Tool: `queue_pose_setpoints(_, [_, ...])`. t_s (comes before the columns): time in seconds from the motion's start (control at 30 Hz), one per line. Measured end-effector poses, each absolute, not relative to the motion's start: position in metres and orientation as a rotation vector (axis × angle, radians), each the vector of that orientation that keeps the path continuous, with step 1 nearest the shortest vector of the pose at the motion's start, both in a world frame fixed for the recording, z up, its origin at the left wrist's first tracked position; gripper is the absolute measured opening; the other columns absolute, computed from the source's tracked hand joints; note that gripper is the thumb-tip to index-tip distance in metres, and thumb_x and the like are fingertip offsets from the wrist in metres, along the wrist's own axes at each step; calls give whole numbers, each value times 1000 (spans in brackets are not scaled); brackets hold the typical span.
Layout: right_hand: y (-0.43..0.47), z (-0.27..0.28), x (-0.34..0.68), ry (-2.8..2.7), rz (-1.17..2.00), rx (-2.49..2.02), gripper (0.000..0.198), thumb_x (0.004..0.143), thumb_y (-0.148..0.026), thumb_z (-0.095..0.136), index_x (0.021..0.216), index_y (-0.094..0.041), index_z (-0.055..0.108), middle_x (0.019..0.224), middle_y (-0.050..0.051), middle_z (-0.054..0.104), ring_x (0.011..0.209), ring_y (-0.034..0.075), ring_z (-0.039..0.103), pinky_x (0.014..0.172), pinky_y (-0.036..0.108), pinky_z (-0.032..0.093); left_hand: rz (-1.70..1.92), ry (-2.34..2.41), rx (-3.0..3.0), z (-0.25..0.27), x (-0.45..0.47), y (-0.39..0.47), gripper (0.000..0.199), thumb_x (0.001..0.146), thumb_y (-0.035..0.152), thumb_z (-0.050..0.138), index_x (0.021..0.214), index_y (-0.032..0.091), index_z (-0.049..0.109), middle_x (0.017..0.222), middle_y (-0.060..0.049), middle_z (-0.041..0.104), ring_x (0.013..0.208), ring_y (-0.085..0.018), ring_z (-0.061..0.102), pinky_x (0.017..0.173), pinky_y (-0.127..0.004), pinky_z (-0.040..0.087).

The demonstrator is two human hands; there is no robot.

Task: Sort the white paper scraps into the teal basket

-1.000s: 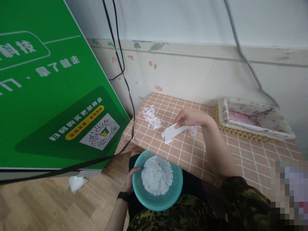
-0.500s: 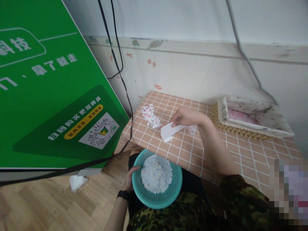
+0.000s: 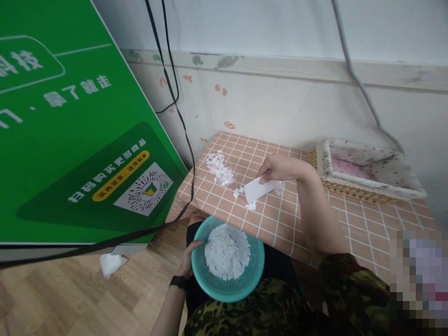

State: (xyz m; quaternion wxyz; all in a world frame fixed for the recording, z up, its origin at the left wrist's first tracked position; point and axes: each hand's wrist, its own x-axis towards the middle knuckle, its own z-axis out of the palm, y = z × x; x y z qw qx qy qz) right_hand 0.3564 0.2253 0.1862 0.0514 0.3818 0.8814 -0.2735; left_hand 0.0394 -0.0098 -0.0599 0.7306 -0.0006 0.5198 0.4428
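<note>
My right hand (image 3: 278, 168) grips a flat white card (image 3: 255, 188), its edge low over the checkered table (image 3: 280, 233). Small white paper scraps (image 3: 251, 206) lie beside the card's lower edge. Farther left on the table is a loose pile of white and pink paper scraps (image 3: 220, 169). Part of a clear, crumpled piece of plastic (image 3: 280, 187) shows behind the card. My left hand (image 3: 189, 257) holds the rim of a teal plastic basket (image 3: 257, 275) at my lap. A heap of pale paper pieces (image 3: 227, 252) fills its middle.
A wicker basket (image 3: 371, 193) with a floral cloth lining stands at the table's back right, against the wall. Black cables (image 3: 184, 126) hang at the left, before a large green panel (image 3: 87, 154). A white crumpled item (image 3: 112, 265) lies on the wooden floor.
My right hand and the card have moved right, away from the pile. A few scraps now show on the table left of the card. The left hand and teal basket are nearly still.
</note>
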Motion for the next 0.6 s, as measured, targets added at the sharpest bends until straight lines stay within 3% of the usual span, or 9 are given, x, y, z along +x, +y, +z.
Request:
queue_pose_setpoints(0.17, [226,185,358,2676,-861,1145,24,73,-25,65,94,-19,75,80,5,73,66,16,62,57,24,41,992,1164,6,-50,43,-8,18,62,24,71,75,11,70,62,-8,71,56,-23,63,64,-37,47])
queue_pose_setpoints(0.4, [225,180,342,2769,-880,1114,24,75,-24,63,95,-20,75,82,3,73,67,14,60,58,24,39,1004,1182,-14,-22,50,-3,32,54,23,72,84,11,71,69,-11,72,79,-37,64,71,-43,46])
queue_pose_setpoints(0.6, [225,186,347,2735,-892,1224,23,75,-24,62,93,-19,75,81,3,73,66,14,61,59,24,40,1004,1209,-25,-14,52,-1,33,53,22,72,85,14,73,70,-12,72,79,-39,64,69,-45,47])
